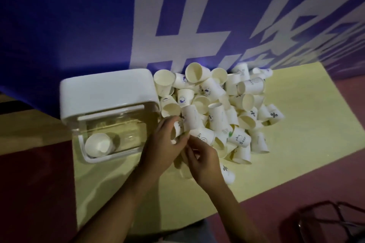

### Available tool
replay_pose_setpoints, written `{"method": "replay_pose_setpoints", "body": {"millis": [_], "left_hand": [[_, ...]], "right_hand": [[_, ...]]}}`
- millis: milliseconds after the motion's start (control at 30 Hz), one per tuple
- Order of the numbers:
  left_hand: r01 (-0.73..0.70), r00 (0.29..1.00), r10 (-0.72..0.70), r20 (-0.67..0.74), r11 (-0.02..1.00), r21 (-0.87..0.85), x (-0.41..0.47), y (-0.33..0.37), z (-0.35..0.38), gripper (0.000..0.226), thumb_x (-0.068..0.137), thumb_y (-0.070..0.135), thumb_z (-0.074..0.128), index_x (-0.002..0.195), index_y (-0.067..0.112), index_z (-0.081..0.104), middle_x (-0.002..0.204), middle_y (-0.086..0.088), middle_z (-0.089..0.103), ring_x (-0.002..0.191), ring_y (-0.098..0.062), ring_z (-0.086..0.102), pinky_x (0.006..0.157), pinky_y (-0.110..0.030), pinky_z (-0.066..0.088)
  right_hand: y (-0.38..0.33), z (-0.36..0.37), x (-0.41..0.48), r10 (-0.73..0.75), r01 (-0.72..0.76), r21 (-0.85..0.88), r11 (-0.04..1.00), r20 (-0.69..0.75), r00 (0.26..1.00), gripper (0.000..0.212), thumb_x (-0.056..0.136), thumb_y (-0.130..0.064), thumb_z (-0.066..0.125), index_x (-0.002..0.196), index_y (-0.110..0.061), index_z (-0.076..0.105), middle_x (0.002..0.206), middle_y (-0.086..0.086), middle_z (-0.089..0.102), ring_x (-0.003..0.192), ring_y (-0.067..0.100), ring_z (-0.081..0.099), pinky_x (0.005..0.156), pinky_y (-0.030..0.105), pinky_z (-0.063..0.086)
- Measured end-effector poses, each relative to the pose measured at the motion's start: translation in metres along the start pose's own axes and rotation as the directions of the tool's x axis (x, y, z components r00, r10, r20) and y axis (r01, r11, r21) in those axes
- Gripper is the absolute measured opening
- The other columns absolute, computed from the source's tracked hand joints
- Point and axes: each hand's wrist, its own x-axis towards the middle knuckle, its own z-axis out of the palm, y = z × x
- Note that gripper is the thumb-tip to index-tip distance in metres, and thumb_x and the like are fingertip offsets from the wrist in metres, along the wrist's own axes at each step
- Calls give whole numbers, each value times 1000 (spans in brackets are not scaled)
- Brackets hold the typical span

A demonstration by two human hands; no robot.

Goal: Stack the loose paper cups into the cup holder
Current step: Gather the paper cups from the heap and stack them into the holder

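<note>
Yellow mat (308, 144), mid-frame: left hand (164, 144) grips one paper cup (177, 129); right hand (205, 163) curled, grasp unclear. Cups likely light and crushable (hold near the rim).

Left hand (164, 144) fingers (167, 122) curled, gripping; right hand (203, 162) curled just beside.

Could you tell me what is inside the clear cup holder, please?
A white paper cup lies inside the cup holder, at its near end. Its white top hides the far part.
</note>
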Motion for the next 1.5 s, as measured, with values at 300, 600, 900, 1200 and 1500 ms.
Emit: {"method": "replay_pose_setpoints", "body": {"millis": [300,600,900,1200,1500], "left_hand": [[150,971,-182,154,969,198,90,88,93,76,89,57,69,150,19,42,149,-6,53,133,-28,54,103,-41,50],[328,928,-368,51,877,350,121,108,143,70,89,55,71,138,10,51,132,-11,64,120,-32,62,91,-40,50],[526,850,-523,64,842,-120,108,109,106,56,79,50,82,128,28,65,117,8,68,111,-19,67,96,-44,56],[474,763,-576,294,188,-860,76,102,104,49,84,15,69,130,1,61,125,-19,71,117,-34,69,87,-45,62],[448,786,-493,373,37,-893,73,96,108,54,86,6,59,139,1,53,134,-23,65,123,-31,66,94,-39,59]], "right_hand": [[62,-120,-4,150,-134,110,985,-152,977,25,100,-14,63,118,-29,71,103,-19,74,92,-1,69,73,9,49],[117,-206,23,146,-136,68,988,-171,974,22,100,-15,64,118,-23,73,106,-16,74,93,0,69,74,11,50],[137,-247,102,147,-153,-21,988,-193,970,23,98,-16,65,119,-16,74,107,-4,77,87,-10,65,74,7,50],[145,-278,249,-54,119,-514,849,140,989,79,75,-22,88,143,-13,50,139,10,59,126,36,54,103,54,47],[163,-276,293,1,230,-640,733,339,941,76,71,-29,90,138,-25,54,144,-2,55,136,29,44,109,54,42]]}}
